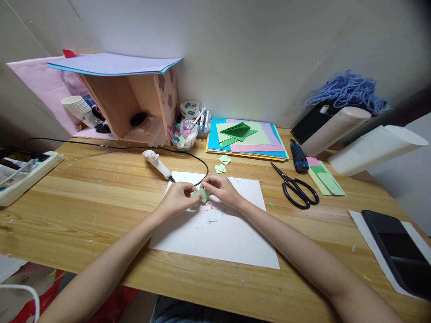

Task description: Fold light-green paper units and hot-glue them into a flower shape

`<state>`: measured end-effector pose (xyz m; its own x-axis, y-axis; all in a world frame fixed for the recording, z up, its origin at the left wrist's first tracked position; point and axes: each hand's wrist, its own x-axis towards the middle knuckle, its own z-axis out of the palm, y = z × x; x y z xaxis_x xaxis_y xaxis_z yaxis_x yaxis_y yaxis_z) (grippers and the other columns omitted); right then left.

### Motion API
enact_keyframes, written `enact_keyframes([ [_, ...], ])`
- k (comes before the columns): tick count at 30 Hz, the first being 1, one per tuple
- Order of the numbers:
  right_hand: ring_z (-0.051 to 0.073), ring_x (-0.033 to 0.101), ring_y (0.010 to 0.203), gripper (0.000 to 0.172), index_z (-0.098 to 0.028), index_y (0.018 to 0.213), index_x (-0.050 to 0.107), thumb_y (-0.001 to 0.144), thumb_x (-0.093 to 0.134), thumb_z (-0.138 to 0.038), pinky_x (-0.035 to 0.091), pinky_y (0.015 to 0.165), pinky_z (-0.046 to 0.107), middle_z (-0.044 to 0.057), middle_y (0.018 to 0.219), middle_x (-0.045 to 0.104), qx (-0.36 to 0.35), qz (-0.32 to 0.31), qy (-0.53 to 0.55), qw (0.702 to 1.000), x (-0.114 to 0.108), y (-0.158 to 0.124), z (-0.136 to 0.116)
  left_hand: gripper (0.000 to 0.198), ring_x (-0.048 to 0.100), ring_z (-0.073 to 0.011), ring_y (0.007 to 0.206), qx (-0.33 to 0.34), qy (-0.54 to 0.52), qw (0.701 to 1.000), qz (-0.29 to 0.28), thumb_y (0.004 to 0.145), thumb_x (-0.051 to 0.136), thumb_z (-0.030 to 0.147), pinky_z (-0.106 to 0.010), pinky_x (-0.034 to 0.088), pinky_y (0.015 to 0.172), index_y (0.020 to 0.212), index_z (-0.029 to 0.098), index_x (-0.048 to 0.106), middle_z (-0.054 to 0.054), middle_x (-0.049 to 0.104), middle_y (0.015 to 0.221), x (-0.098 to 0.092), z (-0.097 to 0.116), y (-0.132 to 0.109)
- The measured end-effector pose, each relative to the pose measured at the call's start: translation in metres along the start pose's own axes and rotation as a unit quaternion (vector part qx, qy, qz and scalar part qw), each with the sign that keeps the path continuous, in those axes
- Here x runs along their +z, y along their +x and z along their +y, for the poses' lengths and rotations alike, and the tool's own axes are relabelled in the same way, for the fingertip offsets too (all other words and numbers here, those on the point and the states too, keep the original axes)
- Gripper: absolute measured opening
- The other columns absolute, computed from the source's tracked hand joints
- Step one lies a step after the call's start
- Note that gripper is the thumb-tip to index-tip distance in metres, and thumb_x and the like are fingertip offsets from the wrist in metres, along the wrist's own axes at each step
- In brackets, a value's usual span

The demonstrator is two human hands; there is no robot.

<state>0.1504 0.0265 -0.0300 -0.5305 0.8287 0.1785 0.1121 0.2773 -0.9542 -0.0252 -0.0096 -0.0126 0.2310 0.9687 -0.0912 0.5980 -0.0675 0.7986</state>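
Observation:
A small light green folded paper [204, 194] is pinched between my two hands, over the upper part of a marked white sheet [215, 237]. My left hand [178, 197] grips its left side, fingers closed. At its upper right edge, my right hand [220, 188] has its fingers closed on it too. Just beyond my hands lie two small green folded hearts, one [220, 168] nearer and one [225, 159] farther off. The fingers partly cover the held paper.
A white glue gun [156, 165] with a black cable lies left of the sheet. Black scissors [298, 188], a blue cutter [299, 157] and green paper strips [325, 177] are at right. Behind stand a cardboard box [134, 98] and stacked coloured paper [249, 150]. A dark phone [397, 251] lies far right.

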Motion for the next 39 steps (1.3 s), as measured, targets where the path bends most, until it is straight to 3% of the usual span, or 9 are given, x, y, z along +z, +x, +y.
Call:
enact_keyframes([
  [6, 0.011, 0.053, 0.063, 0.022, -0.015, 0.074, 0.061, 0.079, 0.056, -0.036, 0.04, 0.058, 0.023, 0.003, 0.071, 0.06, 0.03, 0.015, 0.054, 0.998, -0.0013, 0.0027, 0.0025, 0.026, 0.044, -0.0094, 0.049, -0.004, -0.001, 1.0, -0.007, 0.07, 0.055, 0.036, -0.019, 0.028, 0.045, 0.067, 0.012, 0.065, 0.0, 0.055, 0.053, 0.0024, 0.0001, -0.0006],
  [12, 0.011, 0.05, 0.056, 0.024, -0.015, 0.071, 0.061, 0.066, 0.07, -0.037, 0.038, 0.051, 0.023, 0.001, 0.064, 0.059, 0.049, -0.014, -0.006, 0.999, 0.0025, 0.0008, 0.0012, 0.019, 0.043, -0.0092, 0.05, 0.02, 0.043, 0.999, 0.014, 0.068, 0.054, 0.028, -0.019, 0.028, 0.047, 0.065, 0.013, 0.065, 0.002, 0.053, 0.052, 0.0026, 0.0003, -0.003],
  [25, 0.01, 0.048, 0.059, 0.015, -0.016, 0.074, 0.06, 0.076, 0.06, -0.031, 0.037, 0.054, 0.023, 0.0, 0.068, 0.056, 0.014, -0.02, 0.006, 1.0, 0.0013, -0.0007, -0.002, 0.022, 0.038, -0.0088, 0.051, 0.042, 0.066, 0.997, 0.027, 0.071, 0.055, 0.034, -0.02, 0.025, 0.047, 0.065, 0.015, 0.064, 0.003, 0.048, 0.053, 0.0025, 0.0009, -0.0035],
  [35, 0.013, 0.056, 0.071, 0.02, -0.017, 0.08, 0.053, 0.08, 0.056, -0.036, 0.045, 0.065, 0.025, 0.002, 0.076, 0.061, 0.038, -0.011, 0.159, 0.987, -0.0029, 0.0026, -0.0001, 0.024, 0.04, -0.0101, 0.052, 0.054, 0.096, 0.994, 0.016, 0.071, 0.054, 0.037, -0.022, 0.025, 0.049, 0.065, 0.016, 0.064, 0.002, 0.049, 0.053, 0.0033, 0.0025, -0.0046],
  [39, 0.013, 0.055, 0.069, 0.023, -0.017, 0.079, 0.055, 0.073, 0.063, -0.038, 0.045, 0.062, 0.025, 0.003, 0.076, 0.06, 0.035, -0.035, 0.082, 0.995, -0.0008, 0.0021, -0.0013, 0.018, 0.042, -0.0106, 0.053, 0.062, 0.125, 0.99, 0.025, 0.07, 0.054, 0.031, -0.022, 0.026, 0.05, 0.063, 0.016, 0.061, 0.002, 0.051, 0.055, 0.0011, 0.0063, -0.006],
])
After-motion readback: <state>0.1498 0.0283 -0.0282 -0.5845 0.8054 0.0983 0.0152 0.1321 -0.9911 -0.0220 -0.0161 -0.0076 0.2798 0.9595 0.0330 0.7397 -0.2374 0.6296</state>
